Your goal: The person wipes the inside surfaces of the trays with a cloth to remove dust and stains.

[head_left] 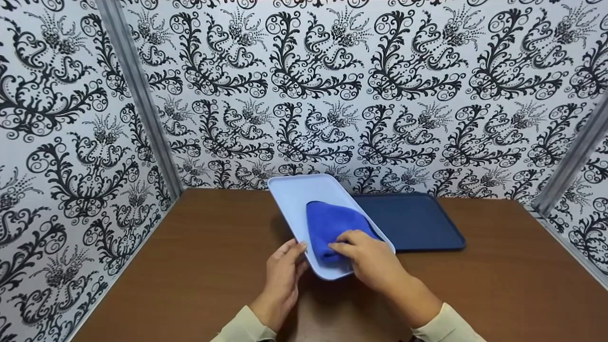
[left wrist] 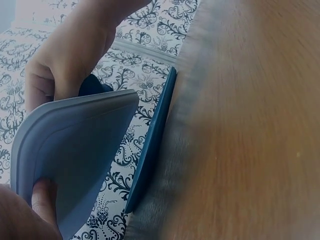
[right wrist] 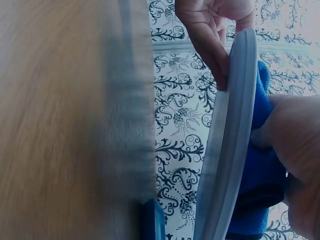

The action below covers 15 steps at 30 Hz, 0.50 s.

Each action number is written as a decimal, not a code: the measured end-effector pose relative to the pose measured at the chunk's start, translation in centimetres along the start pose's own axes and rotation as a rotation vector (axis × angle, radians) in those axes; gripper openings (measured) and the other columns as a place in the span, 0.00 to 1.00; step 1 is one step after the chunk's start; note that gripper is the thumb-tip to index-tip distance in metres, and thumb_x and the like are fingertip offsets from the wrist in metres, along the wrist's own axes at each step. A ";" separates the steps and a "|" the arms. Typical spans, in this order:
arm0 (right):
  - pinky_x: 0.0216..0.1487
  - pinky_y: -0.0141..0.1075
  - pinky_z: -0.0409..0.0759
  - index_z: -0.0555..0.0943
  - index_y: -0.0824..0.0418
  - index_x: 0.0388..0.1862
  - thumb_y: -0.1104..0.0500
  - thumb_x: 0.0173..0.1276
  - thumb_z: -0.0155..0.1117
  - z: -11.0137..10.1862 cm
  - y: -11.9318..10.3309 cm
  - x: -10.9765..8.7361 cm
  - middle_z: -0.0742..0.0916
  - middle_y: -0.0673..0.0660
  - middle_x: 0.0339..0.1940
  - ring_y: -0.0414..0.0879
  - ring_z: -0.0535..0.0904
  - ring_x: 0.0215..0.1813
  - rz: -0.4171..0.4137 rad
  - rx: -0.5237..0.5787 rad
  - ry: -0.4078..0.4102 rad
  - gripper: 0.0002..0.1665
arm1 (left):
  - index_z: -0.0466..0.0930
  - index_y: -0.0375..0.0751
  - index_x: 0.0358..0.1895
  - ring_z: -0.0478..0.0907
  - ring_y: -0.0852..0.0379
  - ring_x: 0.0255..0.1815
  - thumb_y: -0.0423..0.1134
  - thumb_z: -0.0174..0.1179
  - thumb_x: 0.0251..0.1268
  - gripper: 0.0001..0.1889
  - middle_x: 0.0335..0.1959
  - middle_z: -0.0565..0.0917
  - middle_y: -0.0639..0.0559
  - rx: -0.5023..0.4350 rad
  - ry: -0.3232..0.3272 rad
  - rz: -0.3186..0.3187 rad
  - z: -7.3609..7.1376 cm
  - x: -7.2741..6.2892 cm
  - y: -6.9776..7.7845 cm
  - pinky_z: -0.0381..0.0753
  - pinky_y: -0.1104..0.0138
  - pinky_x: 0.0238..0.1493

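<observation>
We have patterned walls [head_left: 313, 137] ahead of both hands and a brown wood-grain surface [head_left: 199, 256] below them. Dark-blue tray [head_left: 413, 223] is down on the surface, ahead and to the right of the right hand [head_left: 375, 263]; its left part is hidden, so we can't read its whole face.

Light-blue tray [head_left: 292, 194] is held up off the surface and tilted, between the hands. Key relation: its long axis runs from the near end, by the right hand, out ahead and leftward. The left hand [head_left: 282, 268] is at its left long edge, toward the near end. We read that hand as gripping: thumb on the rim, fingers against the underside, per the wrist views.

Light-blue tray carries one thing that we can see: a blue microfiber cloth [head_left: 332, 221], looks folded, with a dark edging strip. It lies on the tray's inner face, ahead and left of the right hand, reaching in under its fingertips. Right hand is the nearer one, in contact; left is just beside, across the rim. We read the right hand as gripping the cloth: fingers curled, thumb pressed into the fabric. Can't tell how much fabric is pinched.
</observation>
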State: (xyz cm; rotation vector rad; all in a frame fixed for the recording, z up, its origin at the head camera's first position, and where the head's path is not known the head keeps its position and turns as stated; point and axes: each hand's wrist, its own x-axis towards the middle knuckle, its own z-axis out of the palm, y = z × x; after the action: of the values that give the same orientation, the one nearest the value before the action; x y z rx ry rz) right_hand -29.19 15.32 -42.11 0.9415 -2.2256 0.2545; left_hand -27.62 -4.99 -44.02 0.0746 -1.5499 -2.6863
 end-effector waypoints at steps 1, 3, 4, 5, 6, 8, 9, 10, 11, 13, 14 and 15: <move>0.42 0.39 0.87 0.91 0.44 0.49 0.69 0.57 0.72 0.1 0.0 0.0 0.88 0.48 0.46 0.44 0.86 0.50 -0.010 0.011 0.000 0.25 | 0.75 0.22 0.61 0.86 0.61 0.41 0.34 0.58 0.71 0.21 0.38 0.88 0.52 -0.004 -0.004 0.000 0.0 0.0 0.0 0.87 0.68 0.46; 0.43 0.38 0.87 0.91 0.44 0.50 0.69 0.57 0.71 0.1 0.0 0.1 0.88 0.48 0.47 0.44 0.86 0.50 -0.039 0.030 -0.001 0.25 | 0.75 0.21 0.61 0.86 0.61 0.41 0.34 0.58 0.72 0.21 0.39 0.88 0.52 -0.009 -0.009 -0.002 0.0 -0.1 -0.1 0.87 0.68 0.47; 0.44 0.38 0.87 0.91 0.44 0.50 0.69 0.58 0.71 0.1 0.1 0.1 0.88 0.48 0.47 0.44 0.86 0.50 -0.057 0.041 0.001 0.25 | 0.75 0.22 0.61 0.86 0.61 0.41 0.34 0.58 0.72 0.21 0.39 0.88 0.52 -0.009 -0.008 -0.006 0.0 -0.1 -0.1 0.87 0.68 0.47; 0.45 0.38 0.87 0.91 0.44 0.50 0.69 0.58 0.71 0.1 0.2 0.1 0.88 0.48 0.47 0.44 0.86 0.50 -0.077 0.052 0.005 0.25 | 0.75 0.22 0.61 0.86 0.61 0.42 0.34 0.58 0.72 0.21 0.39 0.89 0.52 -0.009 -0.011 -0.007 0.0 -0.2 -0.1 0.87 0.67 0.47; 0.45 0.37 0.87 0.91 0.43 0.50 0.69 0.57 0.72 0.0 0.3 0.1 0.87 0.48 0.47 0.44 0.86 0.50 -0.098 0.059 0.009 0.25 | 0.76 0.22 0.61 0.86 0.60 0.42 0.34 0.58 0.72 0.21 0.39 0.89 0.52 -0.009 -0.012 -0.011 0.0 -0.2 -0.1 0.87 0.67 0.48; 0.47 0.37 0.86 0.91 0.43 0.49 0.69 0.56 0.72 0.0 0.6 0.2 0.87 0.49 0.47 0.44 0.86 0.49 -0.141 0.077 0.021 0.27 | 0.76 0.23 0.61 0.86 0.60 0.43 0.35 0.59 0.72 0.21 0.40 0.89 0.51 -0.004 -0.021 -0.012 0.1 -0.2 -0.1 0.86 0.67 0.49; 0.48 0.37 0.86 0.91 0.43 0.49 0.70 0.55 0.72 -0.1 0.9 0.2 0.87 0.49 0.47 0.44 0.86 0.49 -0.159 0.086 0.030 0.27 | 0.76 0.23 0.61 0.86 0.60 0.43 0.35 0.59 0.72 0.21 0.41 0.89 0.51 -0.001 -0.027 -0.012 0.1 -0.2 -0.1 0.86 0.67 0.49; 0.49 0.37 0.86 0.91 0.43 0.49 0.70 0.54 0.72 -0.1 1.2 0.2 0.87 0.50 0.47 0.45 0.86 0.49 -0.173 0.098 0.037 0.27 | 0.76 0.23 0.62 0.87 0.60 0.43 0.35 0.59 0.72 0.21 0.42 0.89 0.51 -0.001 -0.030 -0.014 0.1 -0.3 0.0 0.86 0.67 0.49; 0.50 0.37 0.86 0.91 0.44 0.48 0.71 0.54 0.72 -0.2 1.4 0.2 0.87 0.50 0.47 0.45 0.86 0.49 -0.186 0.109 0.045 0.28 | 0.76 0.23 0.62 0.87 0.59 0.44 0.35 0.59 0.72 0.21 0.42 0.89 0.50 -0.003 -0.036 -0.013 0.1 -0.3 -0.1 0.86 0.66 0.49; 0.51 0.38 0.86 0.91 0.45 0.47 0.73 0.53 0.72 -0.2 2.0 0.2 0.88 0.51 0.48 0.46 0.86 0.49 -0.194 0.123 0.052 0.28 | 0.77 0.23 0.61 0.87 0.59 0.44 0.35 0.58 0.72 0.21 0.42 0.89 0.50 -0.005 -0.044 -0.015 0.2 -0.3 -0.1 0.86 0.66 0.49; 0.52 0.39 0.86 0.91 0.45 0.46 0.73 0.52 0.72 -0.3 2.3 0.1 0.88 0.52 0.48 0.47 0.86 0.50 -0.191 0.124 0.052 0.28 | 0.77 0.24 0.61 0.87 0.59 0.44 0.35 0.58 0.73 0.20 0.42 0.89 0.50 -0.005 -0.046 -0.016 0.2 -0.3 -0.1 0.86 0.66 0.49; 0.52 0.40 0.86 0.91 0.45 0.46 0.73 0.52 0.71 -0.4 2.6 0.1 0.88 0.52 0.48 0.48 0.86 0.50 -0.182 0.120 0.049 0.28 | 0.77 0.24 0.60 0.86 0.59 0.43 0.35 0.58 0.73 0.20 0.42 0.89 0.50 -0.005 -0.048 -0.018 0.2 -0.3 -0.1 0.86 0.66 0.49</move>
State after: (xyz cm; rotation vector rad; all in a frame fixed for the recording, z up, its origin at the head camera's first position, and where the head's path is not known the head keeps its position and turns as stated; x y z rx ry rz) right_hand -30.82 17.30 -41.59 1.1821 -2.0833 0.3255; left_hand -27.34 -4.74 -44.05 0.0243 -1.5622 -2.7252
